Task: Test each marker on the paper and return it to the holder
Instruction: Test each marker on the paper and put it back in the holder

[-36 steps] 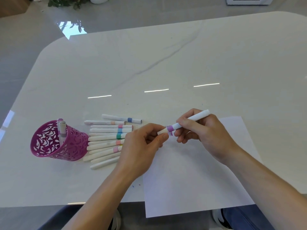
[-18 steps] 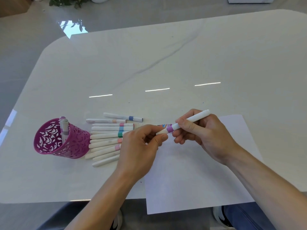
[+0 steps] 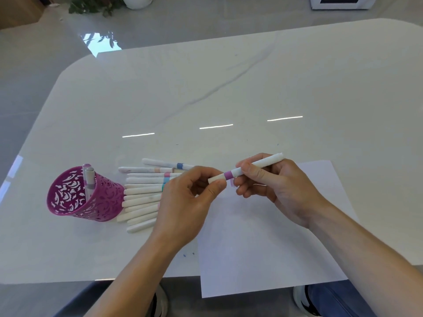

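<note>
A white marker with a purple band [image 3: 249, 168] is held level above the top left of the white paper [image 3: 263, 243]. My right hand [image 3: 278, 186] grips its barrel. My left hand [image 3: 185, 202] pinches its capped end between thumb and fingers. A small purple mark [image 3: 231, 183] shows on the paper just below the band. Several white markers [image 3: 142, 193] lie side by side on the table, partly behind my left hand. The magenta lattice holder [image 3: 77, 197] stands left of them with two markers [image 3: 88, 179] upright in it.
The white marble table [image 3: 229, 88] stretches far beyond the paper, whose near edge hangs over the table's front edge. My shoes and knees show below the edge. A potted plant [image 3: 100, 5] and a white appliance [image 3: 341, 2] stand on the floor far behind.
Both hands stay on the purple-banded marker at nearly the same spot. My left fingers have closed more firmly over the cap end.
</note>
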